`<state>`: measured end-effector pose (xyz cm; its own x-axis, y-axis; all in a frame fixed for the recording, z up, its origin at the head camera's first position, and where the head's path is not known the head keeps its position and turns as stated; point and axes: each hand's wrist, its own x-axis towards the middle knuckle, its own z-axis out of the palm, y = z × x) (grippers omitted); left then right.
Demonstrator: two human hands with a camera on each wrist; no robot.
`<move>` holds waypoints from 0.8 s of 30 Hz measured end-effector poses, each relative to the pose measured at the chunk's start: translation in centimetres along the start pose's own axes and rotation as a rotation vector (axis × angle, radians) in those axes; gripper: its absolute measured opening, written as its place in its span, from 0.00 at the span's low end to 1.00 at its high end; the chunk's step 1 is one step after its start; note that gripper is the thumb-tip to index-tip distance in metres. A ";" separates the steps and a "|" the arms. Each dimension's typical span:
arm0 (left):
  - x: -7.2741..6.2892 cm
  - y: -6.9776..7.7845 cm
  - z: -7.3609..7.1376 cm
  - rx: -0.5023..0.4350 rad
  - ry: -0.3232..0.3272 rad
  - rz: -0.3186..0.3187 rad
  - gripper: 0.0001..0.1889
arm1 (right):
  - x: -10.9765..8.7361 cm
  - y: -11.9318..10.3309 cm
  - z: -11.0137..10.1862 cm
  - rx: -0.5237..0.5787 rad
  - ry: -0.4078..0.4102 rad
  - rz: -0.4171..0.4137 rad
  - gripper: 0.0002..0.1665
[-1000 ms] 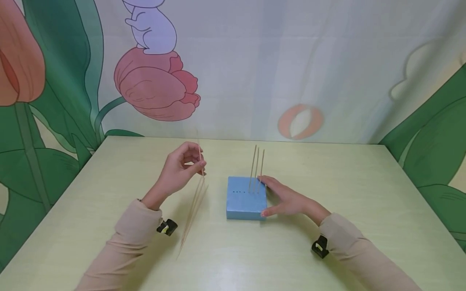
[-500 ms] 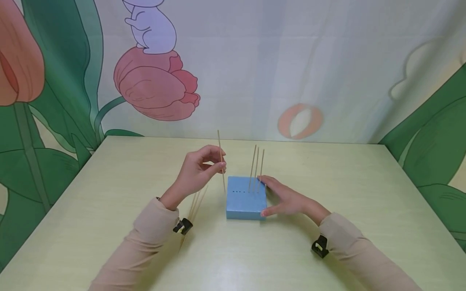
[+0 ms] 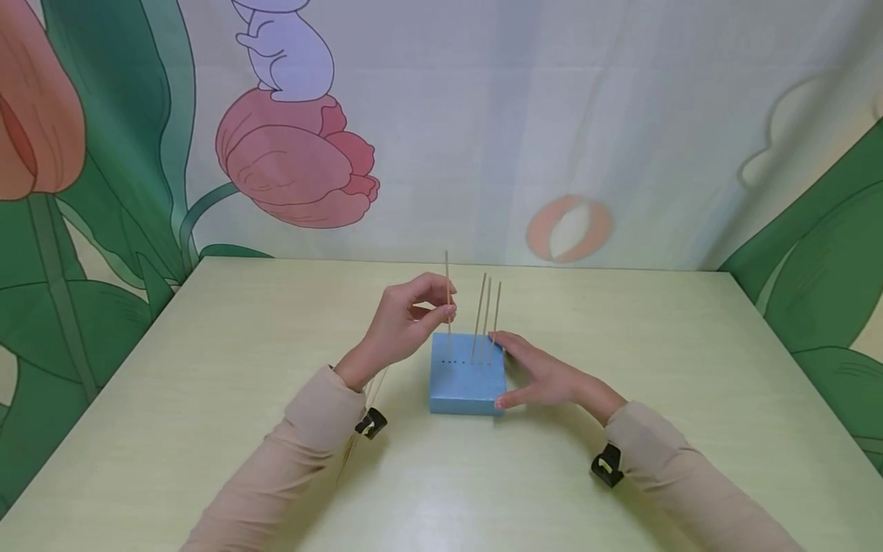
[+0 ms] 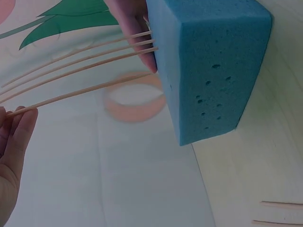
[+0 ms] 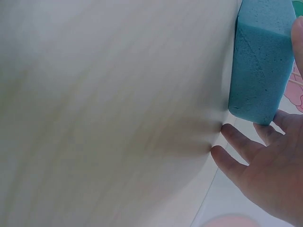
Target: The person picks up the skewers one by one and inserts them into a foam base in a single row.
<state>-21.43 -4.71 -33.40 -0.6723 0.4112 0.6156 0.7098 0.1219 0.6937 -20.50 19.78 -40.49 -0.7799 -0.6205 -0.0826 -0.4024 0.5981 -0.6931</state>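
A light-blue foam block (image 3: 469,386) lies on the table, three thin wooden skewers (image 3: 487,307) standing in the right half of its top. Left of these runs a row of small dark holes (image 3: 453,362). My left hand (image 3: 414,310) pinches another skewer (image 3: 447,268) between thumb and fingertips, nearly upright over the holes. In the left wrist view this skewer's (image 4: 90,89) lower tip is right at the block's top face. My right hand (image 3: 541,376) steadies the block by its right side, thumb at the front corner, fingers round the back corner, as the right wrist view also shows.
Several loose skewers (image 3: 378,383) lie on the pale table (image 3: 621,322) left of the block, partly hidden under my left forearm. A printed curtain (image 3: 441,153) with flowers and leaves hangs behind the table's far edge.
My left hand has lifted one skewer from the loose ones and carried it right, from beside the block to over its row of holes. My right hand has stayed on the block.
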 end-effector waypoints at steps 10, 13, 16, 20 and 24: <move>0.2 -0.7 1.3 -0.016 -0.008 0.006 0.07 | 0.0 -0.2 0.0 -0.006 0.006 -0.008 0.60; 0.2 -0.7 1.5 -0.014 -0.007 -0.004 0.07 | 0.0 -0.2 0.0 -0.004 0.005 -0.004 0.60; 0.2 -0.8 1.6 -0.012 -0.007 -0.012 0.07 | -0.1 -0.3 0.0 -0.002 0.004 0.002 0.60; 0.2 -0.8 1.7 -0.007 -0.008 -0.020 0.07 | -0.1 -0.3 0.0 0.000 0.005 0.005 0.60; 0.3 -0.7 1.7 0.003 -0.006 -0.017 0.08 | -0.1 -0.4 0.1 0.002 0.007 0.002 0.60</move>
<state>-21.79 -3.11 -34.36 -0.6828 0.4146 0.6016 0.6991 0.1316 0.7028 -20.26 19.59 -40.28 -0.7838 -0.6159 -0.0791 -0.4001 0.5983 -0.6942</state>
